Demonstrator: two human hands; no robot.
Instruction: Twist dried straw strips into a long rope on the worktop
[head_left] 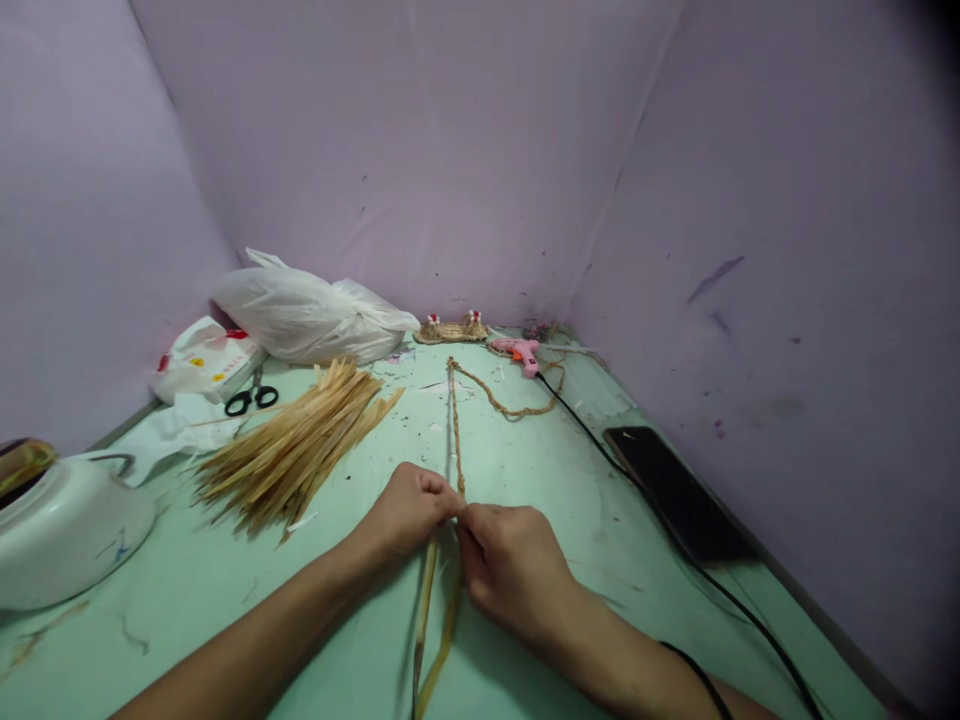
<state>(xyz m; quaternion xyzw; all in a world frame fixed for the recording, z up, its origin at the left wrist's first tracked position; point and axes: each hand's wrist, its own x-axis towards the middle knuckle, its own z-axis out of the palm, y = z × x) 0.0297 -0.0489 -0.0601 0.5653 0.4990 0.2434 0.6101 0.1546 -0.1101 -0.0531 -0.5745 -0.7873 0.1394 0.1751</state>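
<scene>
A twisted straw cord (457, 430) runs straight away from me along the pale green tabletop, then bends at a far point and loops off to the right. Both my hands meet at its near end. My left hand (412, 505) pinches the cord between thumb and fingertips. Touching it, my right hand (514, 560) is closed on the cord too, its fingers curled. Two loose flat straw strands (424, 610) trail from the pinch toward me, past the bottom edge. To the left lies a fanned bundle of dry straw strips (296, 445).
Black-handled scissors (252, 398), a white box (214, 360) and a stuffed white plastic bag (315, 310) lie left. A white bowl (75, 530) sits near left. At the back are a woven straw piece (450, 333) and a pink glue gun (523, 353); its black cable passes a phone (679, 490).
</scene>
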